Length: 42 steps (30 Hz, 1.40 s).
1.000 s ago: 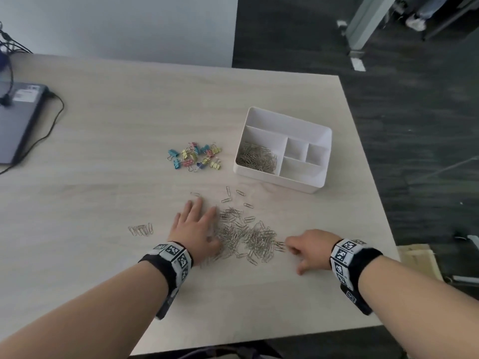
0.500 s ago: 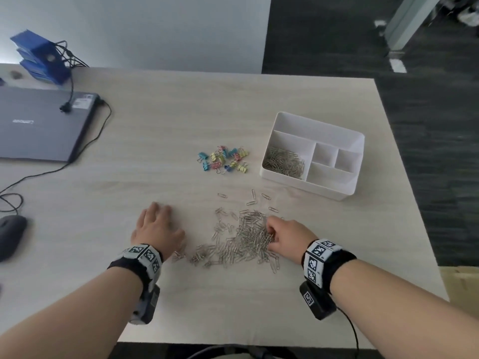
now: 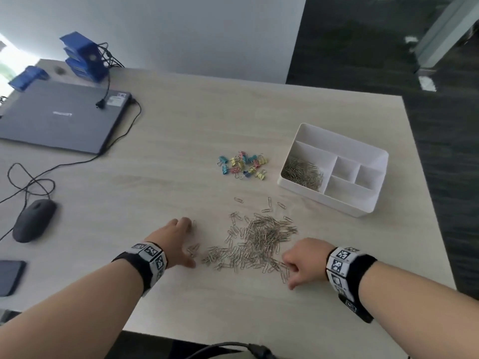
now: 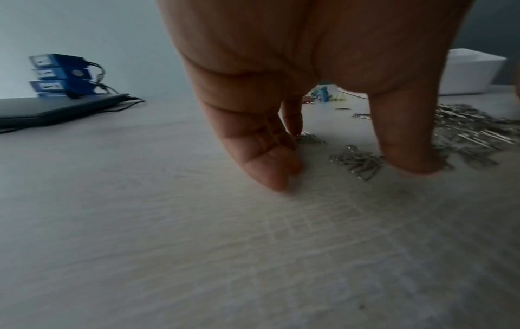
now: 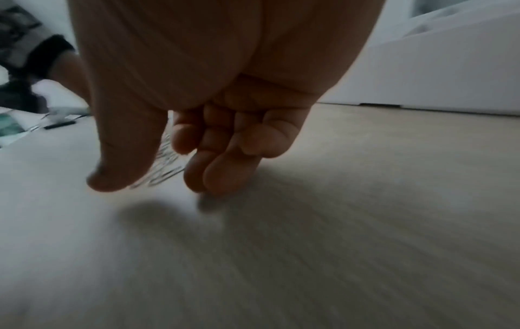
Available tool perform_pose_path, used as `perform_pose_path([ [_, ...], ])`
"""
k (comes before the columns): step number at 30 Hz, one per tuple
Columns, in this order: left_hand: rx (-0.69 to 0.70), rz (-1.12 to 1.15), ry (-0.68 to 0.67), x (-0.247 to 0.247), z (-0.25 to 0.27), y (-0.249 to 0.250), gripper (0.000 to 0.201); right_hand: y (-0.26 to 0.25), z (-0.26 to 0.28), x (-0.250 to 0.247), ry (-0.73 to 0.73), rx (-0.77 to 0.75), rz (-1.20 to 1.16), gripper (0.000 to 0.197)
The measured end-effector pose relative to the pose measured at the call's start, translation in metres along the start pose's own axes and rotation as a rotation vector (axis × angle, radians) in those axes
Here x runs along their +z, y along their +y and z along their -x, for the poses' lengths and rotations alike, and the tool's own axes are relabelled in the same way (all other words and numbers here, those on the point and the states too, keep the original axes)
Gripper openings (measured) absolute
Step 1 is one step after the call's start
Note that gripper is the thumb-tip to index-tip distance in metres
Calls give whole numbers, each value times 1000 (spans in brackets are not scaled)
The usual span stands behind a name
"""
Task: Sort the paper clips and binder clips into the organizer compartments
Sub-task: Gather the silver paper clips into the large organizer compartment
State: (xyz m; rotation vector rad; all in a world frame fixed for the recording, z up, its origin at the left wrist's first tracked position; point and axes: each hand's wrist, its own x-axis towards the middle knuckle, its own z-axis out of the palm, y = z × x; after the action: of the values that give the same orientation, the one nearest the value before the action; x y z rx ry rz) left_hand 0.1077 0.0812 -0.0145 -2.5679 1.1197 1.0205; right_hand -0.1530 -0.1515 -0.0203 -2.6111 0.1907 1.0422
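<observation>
A loose heap of silver paper clips (image 3: 261, 239) lies on the table near the front edge. My left hand (image 3: 190, 243) rests fingertips-down at the heap's left end. A small bunch of clips (image 4: 357, 162) lies between its thumb and fingers (image 4: 270, 175). My right hand (image 3: 289, 272) sits at the heap's near right corner with loosely bent fingers on the tabletop, and it grips nothing I can see. Coloured binder clips (image 3: 243, 165) lie in a cluster farther back. The white organizer (image 3: 334, 136) stands to their right with paper clips (image 3: 303, 172) in its large left compartment.
A closed laptop (image 3: 62, 115) with a cable, blue boxes (image 3: 83, 55), a dark mouse (image 3: 33, 220) and a phone (image 3: 10, 277) occupy the table's left side. The table's right edge runs just beyond the organizer.
My left hand went left to a stray bunch of clips and has dragged it back toward the heap. My right hand pushed into the heap, then drew back to its near right corner.
</observation>
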Motion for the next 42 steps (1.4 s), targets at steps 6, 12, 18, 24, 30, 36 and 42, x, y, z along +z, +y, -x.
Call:
perform_pose_path([
  [6, 40, 109, 32, 11, -10, 20, 41, -23, -16, 2, 2, -42, -90, 26],
  [12, 100, 149, 59, 16, -18, 52, 19, -29, -32, 1, 154, 60, -267, 19],
  [18, 193, 240, 120, 13, -14, 70, 24, -8, -19, -6, 412, 83, -373, 20],
  [24, -16, 190, 209, 6, -5, 47, 78, 18, -14, -21, 543, 442, -501, 55],
  [30, 44, 102, 106, 8, -4, 55, 114, -4, -25, -26, 334, 351, -481, 93],
  [36, 169, -61, 24, 6, -16, 82, 138, -17, -36, -28, 298, 268, -357, 115],
  [42, 247, -95, 26, 3, -20, 108, 101, -29, -45, -26, 278, 187, -249, 89],
])
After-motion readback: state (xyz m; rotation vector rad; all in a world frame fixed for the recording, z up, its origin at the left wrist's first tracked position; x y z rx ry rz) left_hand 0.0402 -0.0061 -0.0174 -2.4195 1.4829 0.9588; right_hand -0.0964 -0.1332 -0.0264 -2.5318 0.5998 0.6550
